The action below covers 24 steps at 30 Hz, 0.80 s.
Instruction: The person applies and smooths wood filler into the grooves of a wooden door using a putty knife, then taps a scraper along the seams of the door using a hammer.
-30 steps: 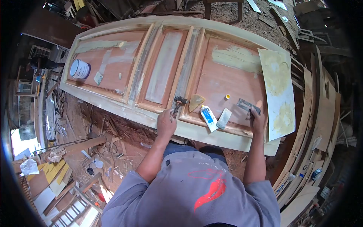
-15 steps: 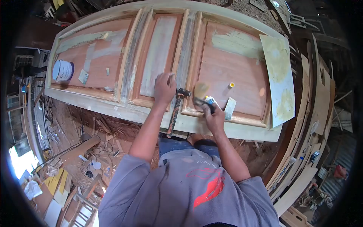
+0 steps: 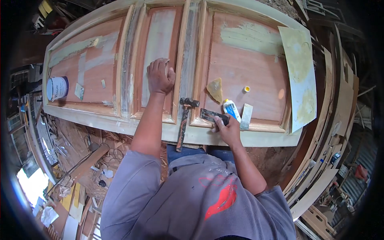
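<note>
A panelled wooden door with pale filler patches lies flat before me. My left hand rests on its narrow middle panel, fingers bent; whether anything is beneath them is hidden. My right hand grips a dark putty knife over the lower frame of the right panel. Between my hands a hammer lies across the door's near edge. Near the right hand are a white and blue tube, a pale flat scraper, a yellowish triangular piece and a small yellow cap.
A white paint tub stands on the left panel beside small flat pieces. A filler-smeared board lies over the door's right end. Long boards lean at the right. Wood scraps and a log lie on the ground at the left.
My left hand has left the hammer and moved up onto the middle panel. My right hand has brought the putty knife left and down towards the panel's lower frame. The view has shifted.
</note>
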Tool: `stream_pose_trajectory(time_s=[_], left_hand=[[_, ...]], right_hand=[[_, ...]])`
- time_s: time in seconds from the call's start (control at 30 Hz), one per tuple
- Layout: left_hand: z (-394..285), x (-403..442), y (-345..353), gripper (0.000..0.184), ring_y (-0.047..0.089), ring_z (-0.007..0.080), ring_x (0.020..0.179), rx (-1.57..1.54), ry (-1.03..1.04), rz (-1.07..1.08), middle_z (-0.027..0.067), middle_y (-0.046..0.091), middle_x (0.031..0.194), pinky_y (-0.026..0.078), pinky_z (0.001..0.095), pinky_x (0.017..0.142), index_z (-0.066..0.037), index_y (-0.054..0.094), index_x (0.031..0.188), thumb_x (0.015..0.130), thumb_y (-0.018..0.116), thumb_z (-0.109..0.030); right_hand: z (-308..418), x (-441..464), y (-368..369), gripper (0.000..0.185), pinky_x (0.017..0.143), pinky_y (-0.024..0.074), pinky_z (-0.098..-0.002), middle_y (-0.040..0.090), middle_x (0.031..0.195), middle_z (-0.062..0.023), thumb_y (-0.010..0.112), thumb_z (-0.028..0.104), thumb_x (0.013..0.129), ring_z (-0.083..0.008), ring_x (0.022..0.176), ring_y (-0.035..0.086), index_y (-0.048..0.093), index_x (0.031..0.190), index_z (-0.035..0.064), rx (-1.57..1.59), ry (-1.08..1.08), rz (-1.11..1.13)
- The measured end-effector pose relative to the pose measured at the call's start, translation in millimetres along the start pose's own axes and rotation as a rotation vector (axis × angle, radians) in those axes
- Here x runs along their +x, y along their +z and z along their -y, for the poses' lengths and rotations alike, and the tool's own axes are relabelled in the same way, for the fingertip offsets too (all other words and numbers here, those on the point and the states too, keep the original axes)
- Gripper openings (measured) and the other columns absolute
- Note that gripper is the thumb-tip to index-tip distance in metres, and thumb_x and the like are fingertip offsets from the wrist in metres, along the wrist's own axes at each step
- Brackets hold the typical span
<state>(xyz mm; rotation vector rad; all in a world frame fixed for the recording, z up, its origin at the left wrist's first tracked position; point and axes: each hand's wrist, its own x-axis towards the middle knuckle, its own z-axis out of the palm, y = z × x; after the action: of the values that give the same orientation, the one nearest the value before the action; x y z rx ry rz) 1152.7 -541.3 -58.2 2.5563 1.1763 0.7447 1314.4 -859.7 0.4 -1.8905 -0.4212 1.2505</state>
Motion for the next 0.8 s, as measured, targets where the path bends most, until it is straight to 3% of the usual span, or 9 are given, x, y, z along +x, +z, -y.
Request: stream_pose_trajectory(time_s=[0.37, 0.47, 0.57, 0.8], left_hand=[[-8, 3, -1, 0.046, 0.063, 0.0374, 0.127, 0.056, -0.008, 0.028, 0.0162, 0.069, 0.129, 0.045, 0.0521, 0.113, -0.008, 0.069, 0.130, 0.088, 0.068, -0.027], [-8, 3, 0, 0.046, 0.063, 0.0378, 0.127, 0.053, -0.007, 0.019, 0.0163, 0.069, 0.129, 0.045, 0.0526, 0.113, -0.008, 0.069, 0.131, 0.089, 0.068, -0.027], [-4, 1, 3, 0.047, 0.059, 0.0369, 0.131, 0.035, -0.005, 0.024, 0.0149, 0.066, 0.132, 0.043, 0.0529, 0.114, -0.010, 0.067, 0.133, 0.090, 0.067, -0.027], [-4, 3, 2, 0.047, 0.059, 0.0371, 0.130, 0.027, -0.005, 0.023, 0.0149, 0.066, 0.132, 0.043, 0.0532, 0.114, -0.010, 0.067, 0.133, 0.088, 0.066, -0.026]], right_hand=[[-14, 9, 12, 0.023, 0.062, 0.0612, -0.0314, 0.077, 0.085, -0.0086, 0.073, 0.016, 0.110, -0.0160, 0.071, 0.078, 0.067, 0.108, -0.0069, 0.265, 0.045, -0.020], [-10, 10, 10, 0.022, 0.063, 0.0633, -0.0320, 0.077, 0.088, -0.0096, 0.071, 0.014, 0.111, -0.0170, 0.073, 0.079, 0.067, 0.108, -0.0073, 0.190, 0.119, -0.001], [8, 6, 7, 0.020, 0.068, 0.0668, -0.0335, 0.075, 0.092, -0.0086, 0.069, 0.013, 0.112, -0.0175, 0.076, 0.077, 0.067, 0.114, -0.0071, 0.297, 0.198, 0.032], [0, 21, -10, 0.021, 0.068, 0.0668, -0.0347, 0.076, 0.091, -0.0103, 0.069, 0.016, 0.112, -0.0184, 0.074, 0.077, 0.069, 0.111, -0.0050, 0.498, 0.308, 0.152]])
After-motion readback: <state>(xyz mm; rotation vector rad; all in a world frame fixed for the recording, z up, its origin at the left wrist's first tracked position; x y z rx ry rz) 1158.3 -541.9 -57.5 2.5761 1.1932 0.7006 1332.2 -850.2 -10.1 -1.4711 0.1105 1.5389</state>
